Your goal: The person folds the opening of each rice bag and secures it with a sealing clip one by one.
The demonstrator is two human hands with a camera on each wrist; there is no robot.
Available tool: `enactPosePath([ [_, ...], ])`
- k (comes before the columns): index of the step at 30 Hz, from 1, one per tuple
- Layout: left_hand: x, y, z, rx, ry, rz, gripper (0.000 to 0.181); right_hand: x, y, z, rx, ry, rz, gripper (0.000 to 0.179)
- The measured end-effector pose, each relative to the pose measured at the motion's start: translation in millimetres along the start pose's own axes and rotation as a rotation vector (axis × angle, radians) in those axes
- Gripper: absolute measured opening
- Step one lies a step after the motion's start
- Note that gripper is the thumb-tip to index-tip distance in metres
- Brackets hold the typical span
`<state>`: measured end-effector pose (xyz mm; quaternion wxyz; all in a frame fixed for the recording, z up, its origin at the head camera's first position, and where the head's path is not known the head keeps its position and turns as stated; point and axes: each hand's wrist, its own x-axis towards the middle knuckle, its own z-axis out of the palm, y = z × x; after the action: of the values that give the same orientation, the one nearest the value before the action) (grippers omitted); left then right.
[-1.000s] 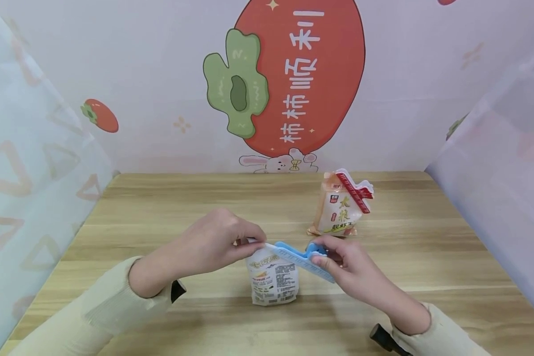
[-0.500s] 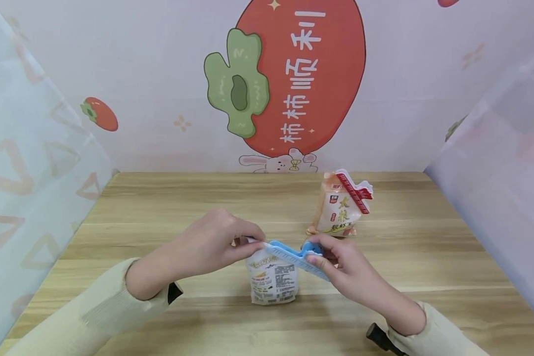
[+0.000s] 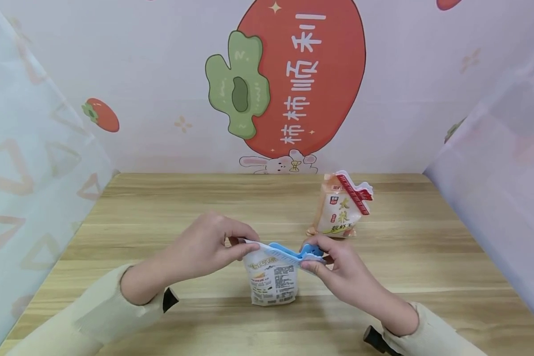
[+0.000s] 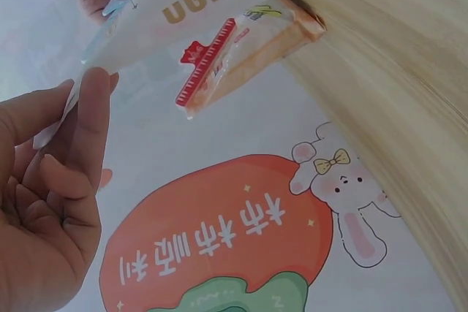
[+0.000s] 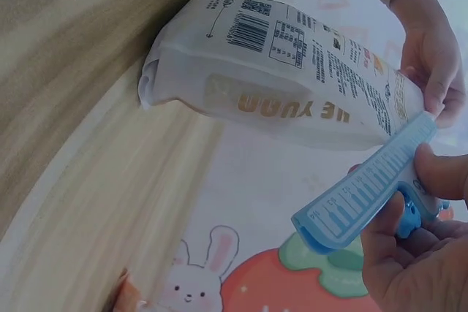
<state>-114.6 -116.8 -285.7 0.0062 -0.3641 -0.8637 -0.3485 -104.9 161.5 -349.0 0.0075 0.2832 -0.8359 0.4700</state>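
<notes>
A white printed food bag [image 3: 273, 282] stands upright on the wooden table. My left hand [image 3: 213, 244] pinches the left corner of its top edge between thumb and fingers. With my right hand [image 3: 340, 267] I grip the handle of a blue bag clip [image 5: 365, 188], which has ruler marks along its long bar. The clip lies slantwise along the bag's top edge, its far end close to my left fingertips. In the right wrist view the bar's other end sticks out past the bag.
Behind and to the right stands an orange and white bag [image 3: 338, 210] with a red and white bag clip [image 3: 353, 193] across its top corner. A printed backdrop [image 3: 160, 74] rises behind the wooden table [image 3: 182, 198], with light sheets at both sides.
My right hand has moved left with the blue bag clip, so the bar now covers more of the bag's top edge. My left hand has shifted slightly left, still pinching the corner.
</notes>
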Motion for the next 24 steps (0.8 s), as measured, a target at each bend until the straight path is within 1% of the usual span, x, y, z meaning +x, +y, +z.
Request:
enactPosePath([
  [6,-0.4,0.3,0.7,0.038,0.030,0.059,0.003,0.3,0.4,3.1,-0.002,0.030,-0.022,0.014],
  [11,0.4,0.7,1.0,0.060,0.045,0.111,0.003,-0.3,-0.4,4.5,-0.017,0.051,-0.012,0.017],
  [13,1.5,1.6,1.3,0.064,0.046,0.134,0.003,-0.4,-0.9,5.0,-0.029,0.065,-0.030,0.017],
  [15,2.5,2.2,1.7,0.063,0.044,0.134,0.003,0.1,-1.4,5.9,-0.042,0.080,-0.062,0.017],
  [18,3.0,2.8,2.5,0.043,0.033,0.100,0.003,1.1,-2.3,7.3,-0.061,0.093,-0.086,0.018],
  [21,1.1,2.0,3.5,0.005,0.029,0.018,0.004,1.8,-3.0,8.0,-0.065,0.088,-0.076,0.018],
  [24,-2.2,-0.1,4.7,-0.044,0.049,-0.060,0.004,2.0,-4.2,7.5,-0.060,0.079,-0.059,0.019],
])
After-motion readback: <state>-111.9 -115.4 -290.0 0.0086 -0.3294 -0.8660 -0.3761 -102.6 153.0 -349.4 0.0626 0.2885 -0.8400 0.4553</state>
